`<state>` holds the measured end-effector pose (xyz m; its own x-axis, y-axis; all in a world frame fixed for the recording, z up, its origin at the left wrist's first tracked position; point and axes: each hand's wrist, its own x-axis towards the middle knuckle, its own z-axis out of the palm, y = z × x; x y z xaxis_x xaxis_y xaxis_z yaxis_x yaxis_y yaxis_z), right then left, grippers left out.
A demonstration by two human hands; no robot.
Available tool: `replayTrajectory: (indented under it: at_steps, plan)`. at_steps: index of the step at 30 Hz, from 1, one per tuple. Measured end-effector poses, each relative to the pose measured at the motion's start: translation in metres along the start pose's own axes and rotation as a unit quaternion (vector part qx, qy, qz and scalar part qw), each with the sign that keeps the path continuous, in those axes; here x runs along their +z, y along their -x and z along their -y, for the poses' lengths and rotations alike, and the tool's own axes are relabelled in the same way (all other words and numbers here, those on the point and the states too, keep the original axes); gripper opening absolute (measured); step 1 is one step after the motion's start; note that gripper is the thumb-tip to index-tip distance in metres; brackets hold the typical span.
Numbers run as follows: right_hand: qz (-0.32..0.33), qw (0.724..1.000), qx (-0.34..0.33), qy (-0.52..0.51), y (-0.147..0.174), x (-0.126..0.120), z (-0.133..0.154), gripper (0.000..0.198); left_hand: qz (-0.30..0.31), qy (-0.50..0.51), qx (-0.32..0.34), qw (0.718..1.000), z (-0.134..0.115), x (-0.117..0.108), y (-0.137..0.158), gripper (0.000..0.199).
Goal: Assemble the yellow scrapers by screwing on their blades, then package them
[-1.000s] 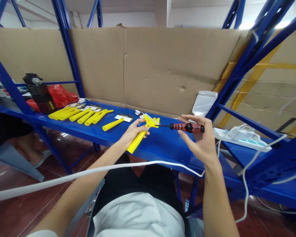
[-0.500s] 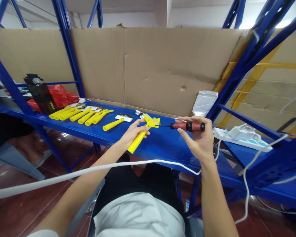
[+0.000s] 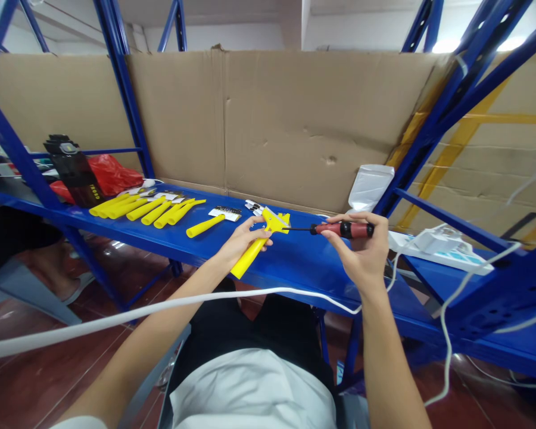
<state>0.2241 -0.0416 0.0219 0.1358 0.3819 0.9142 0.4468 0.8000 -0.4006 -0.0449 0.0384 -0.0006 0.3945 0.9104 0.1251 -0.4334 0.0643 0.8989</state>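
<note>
My left hand (image 3: 249, 241) is closed around the neck of a yellow scraper (image 3: 251, 257), whose handle slants down toward me. Its wide head points away, over the blue shelf. In my right hand (image 3: 361, 247) is a red and black screwdriver (image 3: 346, 229), held level between thumb and fingers. The thin dark shaft points left, and its tip meets the right side of the scraper's head. Whether the tip sits in a screw is too small to tell. Another yellow-handled scraper (image 3: 208, 225) with a white and black head lies just left of my left hand.
Several more yellow scrapers (image 3: 149, 210) lie in a row at the left. Behind them stand a black bottle (image 3: 75, 173) and a red plastic bag (image 3: 116, 173). A white cable (image 3: 161, 307) crosses before my forearms. A power strip (image 3: 446, 250) is at right; cardboard (image 3: 272, 119) backs the blue shelf (image 3: 304, 268).
My right hand and the screwdriver have shifted slightly to the right, with the fingers a little differently placed on the handle. My left hand and the scraper stay nearly still.
</note>
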Motion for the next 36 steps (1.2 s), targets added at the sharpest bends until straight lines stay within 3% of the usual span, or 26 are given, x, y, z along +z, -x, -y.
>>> replayTrajectory:
  at_steps: [3,8,14,20,26,32,36]
  plan:
    - [0.0,1.0,-0.001,-0.004,-0.0007,-0.0001,0.0025,0.054,0.003,-0.002,-0.001,1.0,0.0002,0.0002,0.0,0.059]
    - [0.065,0.994,0.015,-0.084,0.0009,0.0,0.0064,0.05,-0.008,-0.005,0.003,1.0,0.0005,-0.0006,-0.0005,0.062]
    - [-0.001,1.0,0.018,0.021,0.003,-0.0009,0.0045,0.047,-0.004,-0.009,0.001,1.0,0.0008,-0.0003,-0.0005,0.059]
    - [0.064,0.996,0.031,-0.06,0.0014,0.0003,0.005,0.049,-0.019,-0.008,0.003,1.0,0.001,-0.0013,-0.0017,0.061]
    - [0.006,1.0,0.008,-0.005,0.0012,-0.0006,0.0029,0.042,-0.007,-0.01,0.004,1.0,0.0001,0.0001,0.0,0.06]
    - [0.068,0.993,0.038,-0.085,0.002,0.0,0.0022,0.053,-0.014,-0.01,0.003,1.0,-0.0011,0.0005,0.0006,0.061]
    - [0.04,0.998,0.041,-0.034,0.0032,-0.0007,-0.0001,0.049,-0.016,-0.01,0.001,1.0,-0.0017,0.0017,0.0007,0.063]
